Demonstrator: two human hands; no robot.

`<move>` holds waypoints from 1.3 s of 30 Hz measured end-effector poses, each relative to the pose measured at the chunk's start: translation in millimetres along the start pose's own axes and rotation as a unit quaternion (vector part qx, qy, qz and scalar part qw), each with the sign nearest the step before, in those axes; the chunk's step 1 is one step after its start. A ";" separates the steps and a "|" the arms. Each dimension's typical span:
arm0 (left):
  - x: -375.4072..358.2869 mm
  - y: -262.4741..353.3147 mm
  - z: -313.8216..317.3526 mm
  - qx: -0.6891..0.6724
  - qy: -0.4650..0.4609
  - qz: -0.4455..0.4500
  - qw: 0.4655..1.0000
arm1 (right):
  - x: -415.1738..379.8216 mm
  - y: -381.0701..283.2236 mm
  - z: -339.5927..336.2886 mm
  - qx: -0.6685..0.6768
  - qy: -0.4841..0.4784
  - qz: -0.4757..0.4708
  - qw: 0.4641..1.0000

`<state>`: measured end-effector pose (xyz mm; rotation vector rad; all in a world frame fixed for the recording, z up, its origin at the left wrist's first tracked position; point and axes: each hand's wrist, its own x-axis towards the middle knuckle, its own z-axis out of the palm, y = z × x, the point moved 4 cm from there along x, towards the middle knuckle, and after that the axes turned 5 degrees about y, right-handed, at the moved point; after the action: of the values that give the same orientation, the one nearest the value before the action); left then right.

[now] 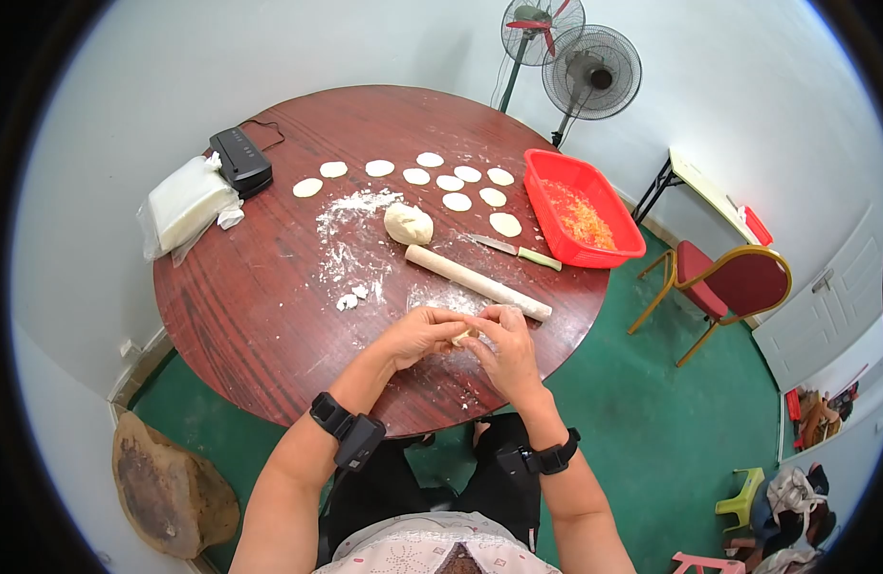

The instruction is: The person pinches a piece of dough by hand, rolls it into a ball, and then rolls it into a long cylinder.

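Above the near part of the table, my left hand and my right hand meet, with fingertips closed on a small piece of dough. Fingers hide much of that piece. Just beyond them lies a floured rolling pin, slanting down to the right. A knife with a green handle rests behind the pin. The large lump of dough sits at the pin's left end. Several flat round dough wrappers are spread over the far half of the table.
A red basket with shredded orange filling stands at the table's right edge. White flour is scattered on the round table. A black machine and a bag of white sheets lie at left. A chair stands right.
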<state>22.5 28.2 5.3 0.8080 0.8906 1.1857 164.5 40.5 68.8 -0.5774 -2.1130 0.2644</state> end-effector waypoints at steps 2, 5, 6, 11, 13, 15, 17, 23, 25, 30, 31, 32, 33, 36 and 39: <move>-1.3 1.0 2.1 -0.018 0.021 0.012 1.000 | 0.0 0.2 0.4 -0.001 0.004 0.001 1.000; -2.7 2.5 3.5 -0.006 0.050 0.008 0.999 | 1.5 -1.2 0.4 -0.004 0.002 0.012 1.000; -1.7 1.5 2.2 -0.016 0.041 -0.001 0.999 | 2.2 -2.3 -0.1 -0.006 0.001 0.013 1.000; 0.9 -0.1 -2.0 -0.024 -0.001 -0.005 1.000 | 3.8 -1.9 -0.3 -0.009 -0.004 0.001 1.000; 0.0 0.5 -0.2 -0.007 -0.010 -0.002 1.000 | 3.9 -2.4 0.0 -0.016 -0.013 -0.010 1.000; -0.3 0.7 0.1 0.005 -0.015 0.001 1.000 | 4.3 -3.6 0.7 -0.018 -0.014 -0.010 1.000; 0.0 0.4 -0.9 0.012 -0.016 0.004 1.000 | 3.7 -3.8 1.5 -0.019 -0.016 -0.012 1.000; -1.7 2.5 2.0 0.012 -0.014 0.012 1.000 | 1.2 -1.8 4.2 -0.013 -0.023 -0.007 1.000; -1.5 1.8 1.2 0.009 -0.017 0.007 1.000 | 1.0 -1.6 5.0 -0.008 -0.023 -0.004 1.000; 0.6 -2.5 0.5 0.019 -0.012 -0.007 1.000 | 2.0 -1.6 6.0 -0.004 -0.013 -0.013 1.000; 1.0 -3.0 0.2 0.024 -0.016 -0.004 1.000 | 1.7 -0.8 6.5 -0.006 -0.009 -0.017 1.000; 1.6 -3.5 -0.2 0.029 -0.020 -0.002 0.999 | 1.1 0.8 7.4 -0.007 -0.016 -0.019 1.000; 2.2 -4.7 -1.5 0.023 -0.022 -0.003 0.999 | 0.1 2.6 8.0 -0.009 -0.023 -0.020 0.999; 2.2 -5.7 -3.7 -0.006 -0.018 -0.008 1.000 | -0.4 -1.9 2.1 0.001 -0.009 0.002 1.000; 0.9 -2.6 -2.7 -0.057 -0.008 -0.015 0.998 | -2.8 -4.2 -4.0 0.021 0.007 0.035 0.999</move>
<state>21.3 28.7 1.7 0.7090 0.8108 1.1915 167.9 35.3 70.7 -0.6282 -2.0722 0.3427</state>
